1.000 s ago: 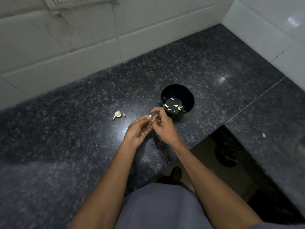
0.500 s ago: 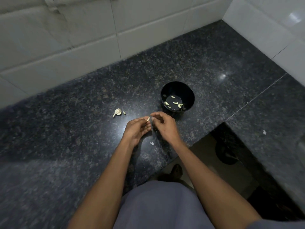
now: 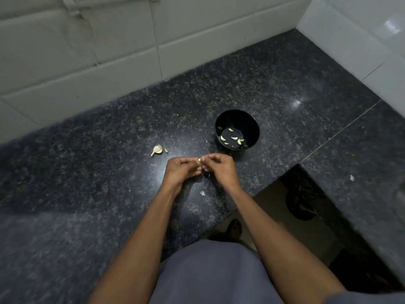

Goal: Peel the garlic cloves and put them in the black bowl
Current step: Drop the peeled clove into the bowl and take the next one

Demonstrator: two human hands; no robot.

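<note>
Hands: our left hand and right hand meet fingertip to fingertip, both pinching one garlic clove that shows as a pale speck between them.
Change: a second ago no skin lay on the counter below our hands; now a white flake of peel rests just beneath our wrists, and another scrap sits under the right palm.
Meaning: we judge the skin is coming off in bits and this clove is partly bared; how much skin is left on it is too small to tell.
Bowl: the black bowl stands just beyond our right hand, with several peeled cloves on its bottom, the same as half a second ago.
Remaining garlic: the rest of the bulb lies beyond and to the left of our left hand, untouched.
Next: finish stripping, then a short reach forward with the right hand should drop the clove in.
</note>
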